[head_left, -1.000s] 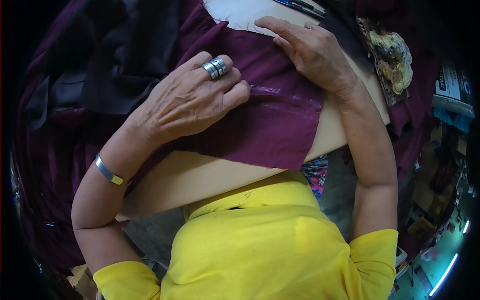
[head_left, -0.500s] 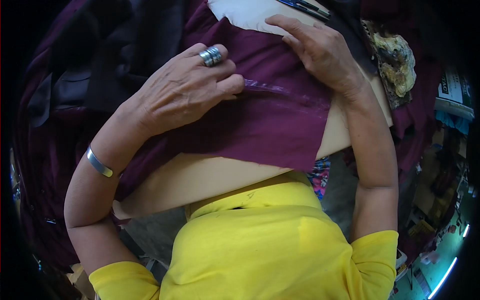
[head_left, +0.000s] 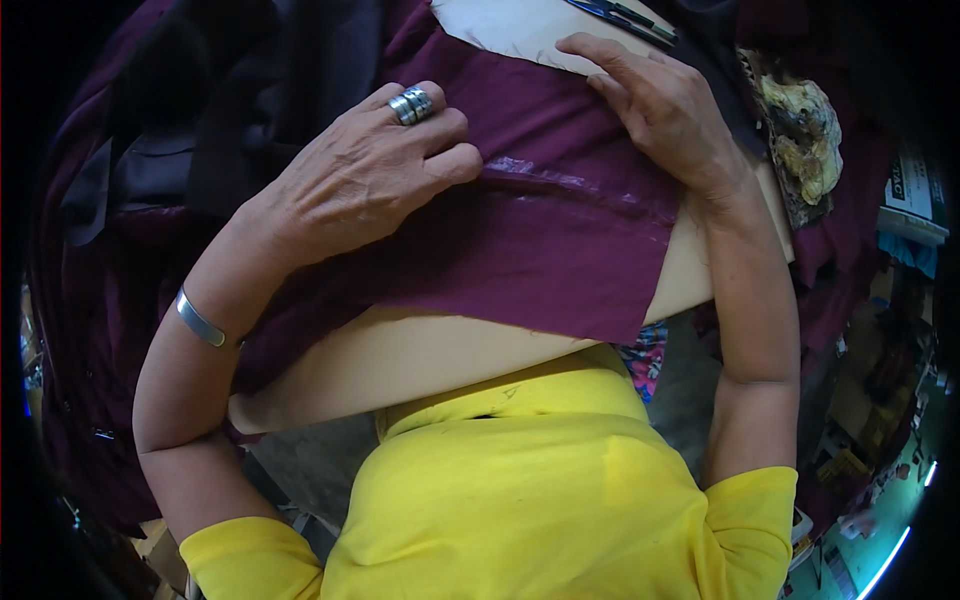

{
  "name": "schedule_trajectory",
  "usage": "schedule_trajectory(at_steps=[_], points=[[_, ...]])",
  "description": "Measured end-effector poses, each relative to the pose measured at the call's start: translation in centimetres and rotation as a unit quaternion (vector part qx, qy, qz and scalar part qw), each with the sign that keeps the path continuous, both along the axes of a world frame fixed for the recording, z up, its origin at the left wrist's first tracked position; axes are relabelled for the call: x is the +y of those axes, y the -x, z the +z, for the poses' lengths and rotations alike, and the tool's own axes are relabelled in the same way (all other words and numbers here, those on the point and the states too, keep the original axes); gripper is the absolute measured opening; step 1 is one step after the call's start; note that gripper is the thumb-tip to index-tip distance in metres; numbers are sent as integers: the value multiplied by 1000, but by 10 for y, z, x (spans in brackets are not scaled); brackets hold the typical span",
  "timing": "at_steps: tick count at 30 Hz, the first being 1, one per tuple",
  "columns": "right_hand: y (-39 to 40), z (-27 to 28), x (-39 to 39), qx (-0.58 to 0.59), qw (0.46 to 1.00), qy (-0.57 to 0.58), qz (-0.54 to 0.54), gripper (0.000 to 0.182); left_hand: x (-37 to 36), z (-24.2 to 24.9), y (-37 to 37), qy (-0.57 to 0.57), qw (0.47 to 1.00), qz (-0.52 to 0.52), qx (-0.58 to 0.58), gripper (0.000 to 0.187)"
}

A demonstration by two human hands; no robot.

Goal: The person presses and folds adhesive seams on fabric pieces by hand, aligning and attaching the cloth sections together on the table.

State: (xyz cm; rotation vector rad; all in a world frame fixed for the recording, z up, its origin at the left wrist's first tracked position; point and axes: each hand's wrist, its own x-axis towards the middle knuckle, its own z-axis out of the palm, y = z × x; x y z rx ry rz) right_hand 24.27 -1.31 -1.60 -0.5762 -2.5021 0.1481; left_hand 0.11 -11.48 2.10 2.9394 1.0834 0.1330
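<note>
A: The maroon fabric (head_left: 540, 250) is spread over a tan board (head_left: 400, 360), which is seen from above, just in front of a yellow shirt (head_left: 520, 500). The cloth is draped across most of the board, and its cut lower edge is left lying on the bare tan surface. A pressed, shiny fold line (head_left: 570, 185) is seen running across the cloth from the middle toward the right.

B: How are the hands placed?

A: The left hand (head_left: 365, 175) is laid knuckles-up on the cloth, with the fingers curled in together. The fingertips are pressed down at the left end of the fold line; whether cloth is pinched under them cannot be told. A stack of silver rings (head_left: 411, 104) is worn on one finger, and a silver bangle (head_left: 198, 320) on the wrist. The right hand (head_left: 665, 110) is laid flat, fingers together and extended, on the upper edge of the cloth, where a pale sheet (head_left: 510, 30) is uncovered beyond it.

B: What else is shown nearby?

A: A dark tool (head_left: 620, 18) is seen lying at the top edge, near the right fingertips. More dark cloth (head_left: 230, 110) is heaped to the left, and a yellowish crumpled rag (head_left: 805, 130) is seen to the right of the right wrist.
</note>
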Motion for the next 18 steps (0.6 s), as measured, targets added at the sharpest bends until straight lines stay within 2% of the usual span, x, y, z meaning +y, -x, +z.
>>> schedule_trajectory(at_steps=[4,10,13,16,18], points=[[-1,0,1,9,1000,6,4,39,-3,-2,-5,-17,1000,-4,-20,14],[-1,0,1,7,1000,-8,1,39,-3,0,-2,-57,997,-7,50,15],[1,0,1,22,999,-21,11,38,-5,0,2,-71,997,1,28,15],[-5,0,3,-29,999,-11,-32,36,-3,-2,7,-20,999,28,-16,12],[-3,0,3,-6,1000,-26,-17,35,-4,-2,7,0,999,44,-22,11]])
